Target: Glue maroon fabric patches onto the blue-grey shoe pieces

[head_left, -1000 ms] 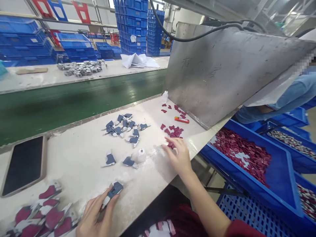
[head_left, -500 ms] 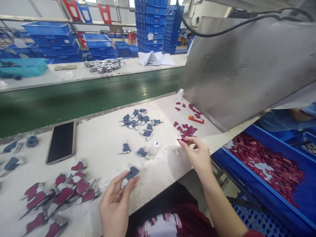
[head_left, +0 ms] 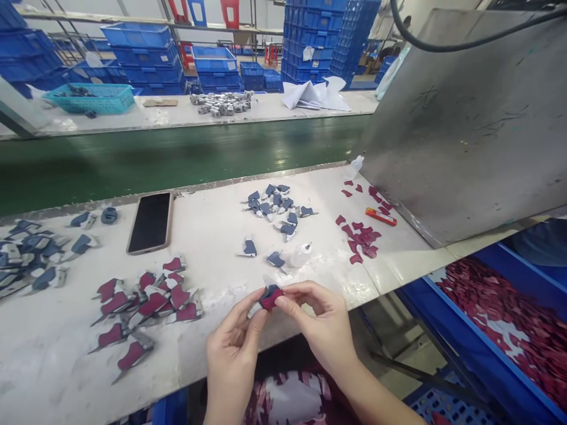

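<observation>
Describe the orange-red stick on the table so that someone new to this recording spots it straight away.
Start at the big metal panel on the right, then go to its lower edge on the white table. Just left of that edge, among scattered maroon pieces, lies the orange-red stick. Its straight, slim shape and brighter colour set it apart from them.

Bright overhead glare (bkgd soft)

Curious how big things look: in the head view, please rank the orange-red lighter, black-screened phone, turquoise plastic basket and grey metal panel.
1. Grey metal panel
2. Turquoise plastic basket and black-screened phone: too alike to rank; the basket lies farther away.
3. Orange-red lighter
</observation>
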Demonstrator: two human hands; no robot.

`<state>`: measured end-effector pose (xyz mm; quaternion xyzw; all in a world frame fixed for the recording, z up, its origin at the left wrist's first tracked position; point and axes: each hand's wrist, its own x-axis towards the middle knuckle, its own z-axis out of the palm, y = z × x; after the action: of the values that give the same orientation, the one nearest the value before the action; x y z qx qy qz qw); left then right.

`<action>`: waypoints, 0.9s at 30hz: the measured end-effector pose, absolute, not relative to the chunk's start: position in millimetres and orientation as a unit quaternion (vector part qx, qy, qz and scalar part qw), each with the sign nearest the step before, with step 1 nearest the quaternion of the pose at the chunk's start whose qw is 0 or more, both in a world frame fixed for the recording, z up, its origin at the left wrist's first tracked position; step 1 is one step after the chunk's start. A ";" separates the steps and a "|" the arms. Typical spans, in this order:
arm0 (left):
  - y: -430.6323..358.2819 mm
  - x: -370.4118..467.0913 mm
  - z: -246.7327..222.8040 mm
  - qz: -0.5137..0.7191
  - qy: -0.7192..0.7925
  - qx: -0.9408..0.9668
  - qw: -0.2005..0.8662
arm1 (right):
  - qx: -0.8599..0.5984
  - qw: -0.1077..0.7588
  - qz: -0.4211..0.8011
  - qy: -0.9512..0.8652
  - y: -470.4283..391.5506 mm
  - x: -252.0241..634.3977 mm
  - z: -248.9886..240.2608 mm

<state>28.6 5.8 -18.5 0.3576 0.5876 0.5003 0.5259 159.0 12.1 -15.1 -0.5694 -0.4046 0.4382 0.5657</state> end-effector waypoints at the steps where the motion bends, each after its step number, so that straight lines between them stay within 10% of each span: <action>1: 5.3 29.5 -16.4 0.498 0.590 0.358 0.525 | -0.570 0.565 0.436 -0.407 12.7 158.4 -14.7; 16: 12.1 25.0 -25.3 0.498 0.577 0.332 0.555 | -0.556 0.572 0.169 -0.578 11.6 152.5 -23.8; 27: 7.5 28.3 3.2 0.503 0.585 0.337 0.540 | -0.443 0.500 0.521 -0.532 21.7 175.6 -15.6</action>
<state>28.3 7.5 3.2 0.3366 0.5849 0.5027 0.5402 175.6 21.7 -15.6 -0.4429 -0.5318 0.5210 0.4996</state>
